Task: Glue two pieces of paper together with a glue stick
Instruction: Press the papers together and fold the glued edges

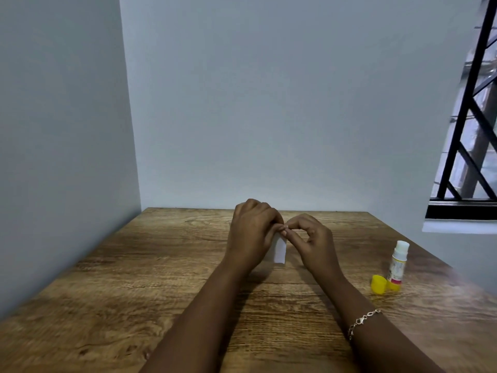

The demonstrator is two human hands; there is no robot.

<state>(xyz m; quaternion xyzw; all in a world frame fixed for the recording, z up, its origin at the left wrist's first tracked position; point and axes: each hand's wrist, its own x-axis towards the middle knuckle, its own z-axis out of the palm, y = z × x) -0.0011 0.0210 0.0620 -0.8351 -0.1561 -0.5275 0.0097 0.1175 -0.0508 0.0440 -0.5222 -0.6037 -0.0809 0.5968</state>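
Note:
A small white paper hangs upright above the wooden table between my two hands. My left hand grips its left side with curled fingers. My right hand pinches its top edge between thumb and forefinger. Whether it is one piece or two pressed together cannot be told. The glue stick stands upright and uncapped at the right of the table, white tip up. Its yellow cap lies beside its base.
Grey walls close the table at the back and left. A window with a black grille is at the right. A bracelet sits on my right wrist.

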